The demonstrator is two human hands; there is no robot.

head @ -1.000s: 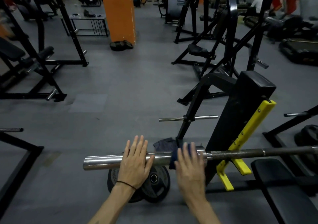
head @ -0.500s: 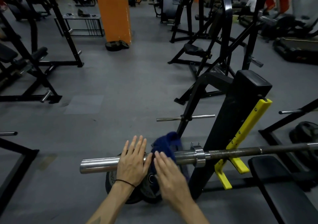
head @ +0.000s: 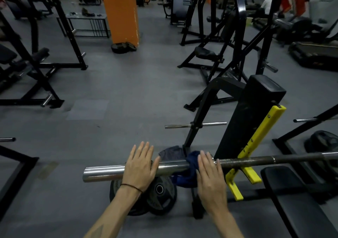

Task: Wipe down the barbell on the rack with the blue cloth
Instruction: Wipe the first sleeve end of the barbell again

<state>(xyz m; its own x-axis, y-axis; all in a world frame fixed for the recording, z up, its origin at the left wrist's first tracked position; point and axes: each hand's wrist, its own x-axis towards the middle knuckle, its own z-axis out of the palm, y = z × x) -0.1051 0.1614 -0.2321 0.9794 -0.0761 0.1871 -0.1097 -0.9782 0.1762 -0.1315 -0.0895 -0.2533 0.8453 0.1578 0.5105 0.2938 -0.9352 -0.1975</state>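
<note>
Pressing blue cloth (head: 190, 166) on barbell (head: 172, 166)

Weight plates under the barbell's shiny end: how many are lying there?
2 that I can make out: one weight plate right of the left hand, another partly hidden behind that wrist. More could lie beneath.

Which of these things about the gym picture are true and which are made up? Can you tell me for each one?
1. The right hand presses the blue cloth on the barbell. True.
2. The left hand holds the cloth too. False: it rests flat on the bare shiny sleeve, apart from the cloth.
3. The barbell lies on the floor. False: it sits on the yellow hook of the rack.
4. Weight plates lie on the floor under the barbell. True.
5. The big pillar at the back is green. False: it is orange.
</note>
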